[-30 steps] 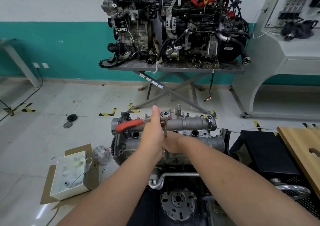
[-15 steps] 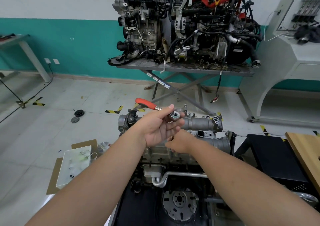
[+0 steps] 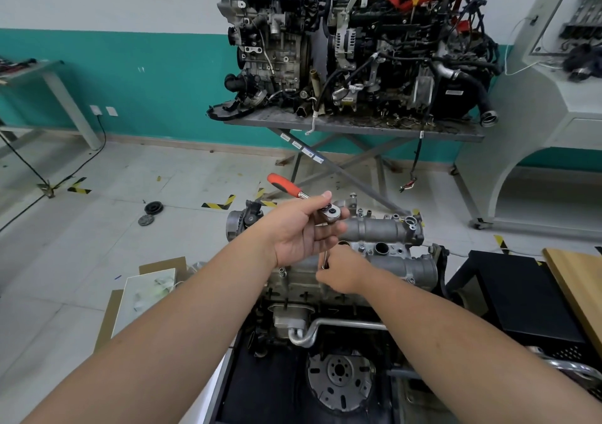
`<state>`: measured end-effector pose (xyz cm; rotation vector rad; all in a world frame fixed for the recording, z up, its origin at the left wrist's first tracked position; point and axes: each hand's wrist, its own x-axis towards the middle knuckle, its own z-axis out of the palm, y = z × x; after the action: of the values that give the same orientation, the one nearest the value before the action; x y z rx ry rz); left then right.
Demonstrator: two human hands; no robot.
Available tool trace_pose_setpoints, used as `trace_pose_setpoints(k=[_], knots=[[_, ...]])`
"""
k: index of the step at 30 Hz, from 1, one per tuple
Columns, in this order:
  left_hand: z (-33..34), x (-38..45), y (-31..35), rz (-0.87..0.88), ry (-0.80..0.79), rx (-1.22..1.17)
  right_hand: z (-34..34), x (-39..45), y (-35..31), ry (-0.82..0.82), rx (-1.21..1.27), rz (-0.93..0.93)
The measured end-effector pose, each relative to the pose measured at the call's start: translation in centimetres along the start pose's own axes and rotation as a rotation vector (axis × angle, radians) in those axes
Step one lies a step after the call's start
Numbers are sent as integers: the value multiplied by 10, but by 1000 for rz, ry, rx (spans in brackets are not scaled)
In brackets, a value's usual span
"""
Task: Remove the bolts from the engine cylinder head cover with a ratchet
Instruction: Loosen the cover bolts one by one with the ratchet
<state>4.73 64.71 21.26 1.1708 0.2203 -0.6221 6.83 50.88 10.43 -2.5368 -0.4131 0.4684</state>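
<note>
In the head view, the left hand point(image 3: 303, 231) grips the ratchet point(image 3: 304, 197) at its head, lifted above the cylinder head cover point(image 3: 384, 231); its red handle points away, up-left. The right hand point(image 3: 342, 272), lower and nearer the cover, pinches the thin extension bar point(image 3: 325, 258) hanging down towards the bolts.

Grey tiled floor point(image 3: 136, 176) with yellow-black hazard tape marks. On it: two dark round pulleys point(image 3: 153, 208) near each other, left; flattened cardboard point(image 3: 107, 317) under a white box point(image 3: 143, 296), lower left. Scissor-leg bench point(image 3: 355, 126) by the teal wall carries two engines point(image 3: 351, 42) side by side. Near engine sits on a black stand point(image 3: 260, 388).
</note>
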Motion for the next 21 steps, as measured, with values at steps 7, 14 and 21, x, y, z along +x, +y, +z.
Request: trace_pose_setpoints(k=[7,14,21], knots=[[1,0,1,13,5,6,-2,0,0,8,34,-29],[0,1,1,22,-4,-11,0,0,1,28,23,-14],[-2,4,0,50,-25,-27,1,2,2,41,22,17]])
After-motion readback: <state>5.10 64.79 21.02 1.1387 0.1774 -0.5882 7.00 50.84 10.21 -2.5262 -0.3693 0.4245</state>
